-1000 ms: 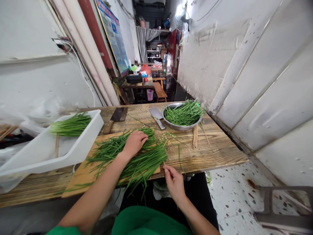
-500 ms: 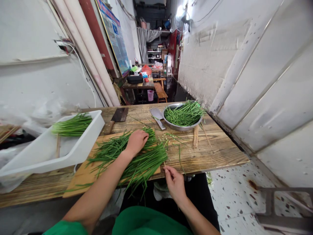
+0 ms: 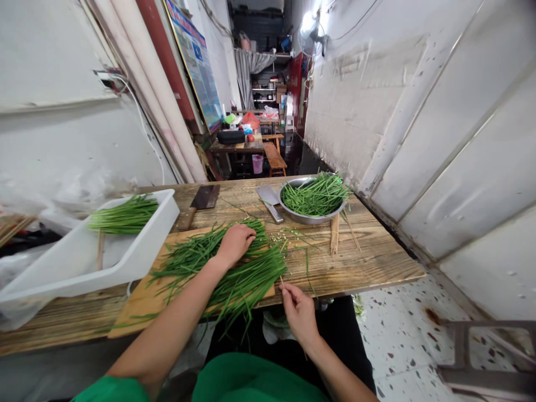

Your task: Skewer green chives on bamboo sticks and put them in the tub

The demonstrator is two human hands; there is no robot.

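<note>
Long green garlic chives (image 3: 251,273) lie in a loose pile on a wooden cutting board (image 3: 144,298), their ends hanging over the table's front edge. My left hand (image 3: 234,244) rests on the pile with its fingers curled closed on a few chives near their cut ends; the fingertips are partly hidden. At the table edge, just right of the pile, my right hand (image 3: 299,312) pinches a thin bamboo skewer (image 3: 282,278), whose tip points up toward the chive ends. Small pale chive trimmings (image 3: 278,239) are scattered beside the board.
A steel bowl (image 3: 288,213) heaped with chives stands at the back right, near bundled skewers (image 3: 334,237). Two cleavers, one dark (image 3: 205,196) and one silver (image 3: 268,194), lie at the back. On the left sits a white tray (image 3: 167,215) holding more chives (image 3: 125,215).
My left hand has shifted very slightly to the right over the chives. My right hand and the skewer stay where they were.
</note>
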